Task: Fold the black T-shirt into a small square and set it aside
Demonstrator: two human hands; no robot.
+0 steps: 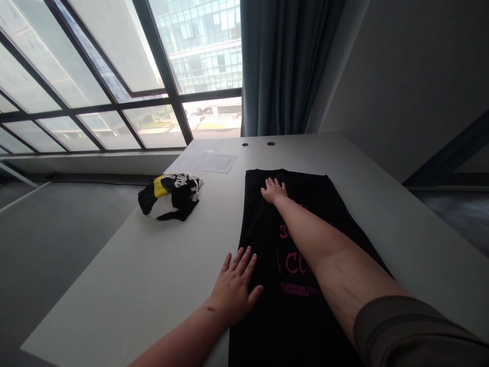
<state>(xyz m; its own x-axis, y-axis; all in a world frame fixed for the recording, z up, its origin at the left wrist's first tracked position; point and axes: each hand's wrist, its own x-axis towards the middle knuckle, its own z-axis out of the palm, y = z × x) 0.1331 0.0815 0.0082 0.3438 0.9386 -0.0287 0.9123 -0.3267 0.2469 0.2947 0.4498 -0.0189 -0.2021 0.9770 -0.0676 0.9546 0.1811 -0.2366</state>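
Observation:
A black garment (263, 265) with pink lettering lies flat on the white table, stretching from the front edge of the view toward the back. Its exact kind cannot be made out. My left hand (237, 285) rests palm down across the garment's left edge, fingers spread. Farther up, near the far end of the cloth, my right hand (274, 191) lies flat with its fingers apart. The right forearm covers part of the pink print. Neither hand grasps anything.
Left of the garment, a crumpled black, white and yellow cloth (171, 196) sits on the white table (153, 285). Printed paper sheets (217, 163) lie toward the back, near two round holes in the tabletop. Beyond stand windows and a blue-grey curtain (282, 66).

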